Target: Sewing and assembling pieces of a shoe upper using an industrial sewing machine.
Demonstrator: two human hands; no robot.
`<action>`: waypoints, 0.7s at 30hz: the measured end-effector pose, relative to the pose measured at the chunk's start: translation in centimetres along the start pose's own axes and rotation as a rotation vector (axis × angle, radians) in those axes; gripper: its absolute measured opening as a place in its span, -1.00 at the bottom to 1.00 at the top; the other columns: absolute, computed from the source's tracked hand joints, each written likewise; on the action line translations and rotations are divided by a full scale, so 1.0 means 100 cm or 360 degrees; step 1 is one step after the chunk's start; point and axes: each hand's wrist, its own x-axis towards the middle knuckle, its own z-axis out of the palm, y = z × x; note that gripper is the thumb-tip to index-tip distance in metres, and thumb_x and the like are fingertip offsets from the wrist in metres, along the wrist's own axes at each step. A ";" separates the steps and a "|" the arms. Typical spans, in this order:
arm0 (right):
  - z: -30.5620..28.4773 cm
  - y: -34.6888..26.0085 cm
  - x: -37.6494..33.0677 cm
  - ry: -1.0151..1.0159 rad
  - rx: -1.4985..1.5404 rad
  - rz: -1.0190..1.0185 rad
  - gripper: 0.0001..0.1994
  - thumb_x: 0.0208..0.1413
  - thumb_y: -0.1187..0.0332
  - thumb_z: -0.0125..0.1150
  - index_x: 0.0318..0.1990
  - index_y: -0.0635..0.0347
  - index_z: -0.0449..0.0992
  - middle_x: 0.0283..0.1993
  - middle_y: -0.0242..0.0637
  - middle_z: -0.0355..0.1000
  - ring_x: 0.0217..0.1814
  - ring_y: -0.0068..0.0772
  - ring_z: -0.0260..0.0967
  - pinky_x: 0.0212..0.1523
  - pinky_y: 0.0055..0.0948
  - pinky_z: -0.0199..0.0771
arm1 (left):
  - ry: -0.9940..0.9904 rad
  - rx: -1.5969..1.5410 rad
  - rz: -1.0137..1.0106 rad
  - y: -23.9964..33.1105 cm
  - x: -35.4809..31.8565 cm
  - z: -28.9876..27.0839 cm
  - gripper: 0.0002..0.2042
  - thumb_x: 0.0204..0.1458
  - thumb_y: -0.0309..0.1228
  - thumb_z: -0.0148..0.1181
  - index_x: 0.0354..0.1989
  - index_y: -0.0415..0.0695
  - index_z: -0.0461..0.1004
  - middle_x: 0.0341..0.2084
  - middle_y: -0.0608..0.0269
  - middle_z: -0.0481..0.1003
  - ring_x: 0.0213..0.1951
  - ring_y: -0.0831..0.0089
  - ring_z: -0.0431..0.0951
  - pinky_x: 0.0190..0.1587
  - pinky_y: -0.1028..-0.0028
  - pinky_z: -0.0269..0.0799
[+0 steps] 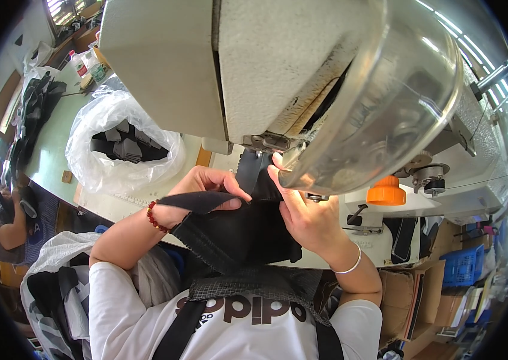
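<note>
A black fabric piece (254, 225) lies bunched under the head of a sewing machine (266, 78), its near part hanging over the table edge toward my lap. My left hand (209, 189) pinches it from the left, thumb and index finger close together, with a flap folded over the wrist. From the right, my right hand (309, 216) grips a raised fold beside the presser foot (260, 153). Two of its fingers stretch forward by the needle area; the thumb is bent against the fabric. The needle tip and the underside of the piece are hidden.
A clear plastic bag (77, 147) of dark cut pieces stands left on the table. Overhead at right hangs a transparent cover (398, 90), above an orange knob (386, 191). Cardboard (401, 300) and a blue crate (464, 268) stand right. Another person's arm (13, 231) shows far left.
</note>
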 end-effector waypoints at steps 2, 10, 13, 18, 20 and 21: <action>-0.006 0.000 0.005 0.0028 -0.0068 -0.0062 -0.62 -0.10 0.49 0.30 -0.04 0.09 0.53 -0.04 -0.39 0.47 -0.03 -0.26 0.47 -0.01 -0.16 0.38 | -0.0019 0.0018 0.0022 -0.005 0.002 -0.004 -0.93 0.17 -0.59 0.31 -0.21 -0.20 0.65 -0.27 0.39 0.63 -0.21 0.72 0.53 -0.11 0.63 0.43; -0.013 0.002 0.015 0.0121 -0.0104 -0.0151 -0.92 0.01 0.35 0.34 -0.45 0.08 0.58 -0.43 -0.34 0.48 -0.34 -0.21 0.48 -0.30 -0.19 0.46 | 0.0125 -0.0315 -0.0207 0.008 -0.003 0.013 -0.98 0.15 -0.56 0.32 -0.27 -0.20 0.62 -0.22 0.28 0.65 -0.22 0.68 0.57 -0.13 0.67 0.46; -0.013 -0.007 0.011 0.0096 -0.0118 -0.0113 -0.93 -0.03 0.36 0.35 -0.46 0.08 0.58 -0.44 -0.33 0.47 -0.36 -0.20 0.47 -0.32 -0.22 0.46 | 0.0183 -0.0450 -0.0263 0.012 -0.004 0.016 -0.97 0.15 -0.55 0.32 -0.26 -0.20 0.63 -0.23 0.29 0.65 -0.24 0.68 0.56 -0.16 0.68 0.44; -0.013 -0.009 0.006 -0.0054 -0.0266 -0.0004 -0.48 -0.05 0.53 0.23 0.17 0.17 0.57 0.23 -0.27 0.54 0.16 -0.24 0.55 0.14 -0.19 0.49 | 0.0045 -0.0135 -0.0412 0.019 0.001 0.003 -0.89 0.17 -0.42 0.36 -0.20 -0.16 0.65 -0.18 0.30 0.61 -0.22 0.68 0.51 -0.13 0.62 0.38; -0.018 -0.011 0.014 0.0006 -0.0262 -0.0065 -0.47 -0.05 0.52 0.23 0.18 0.17 0.56 0.23 -0.27 0.54 0.15 -0.23 0.56 0.11 -0.20 0.50 | 0.0020 -0.0209 -0.0398 0.022 0.005 0.002 -0.89 0.17 -0.41 0.36 -0.20 -0.14 0.64 -0.16 0.30 0.61 -0.17 0.66 0.50 -0.09 0.60 0.37; -0.019 -0.012 0.017 0.0068 -0.0261 -0.0116 -0.47 -0.04 0.52 0.23 0.19 0.17 0.56 0.24 -0.27 0.54 0.13 -0.22 0.57 0.08 -0.21 0.52 | -0.0016 -0.0280 -0.0386 0.022 0.006 0.001 -0.89 0.17 -0.41 0.36 -0.20 -0.13 0.63 -0.13 0.31 0.60 -0.13 0.64 0.49 -0.06 0.58 0.36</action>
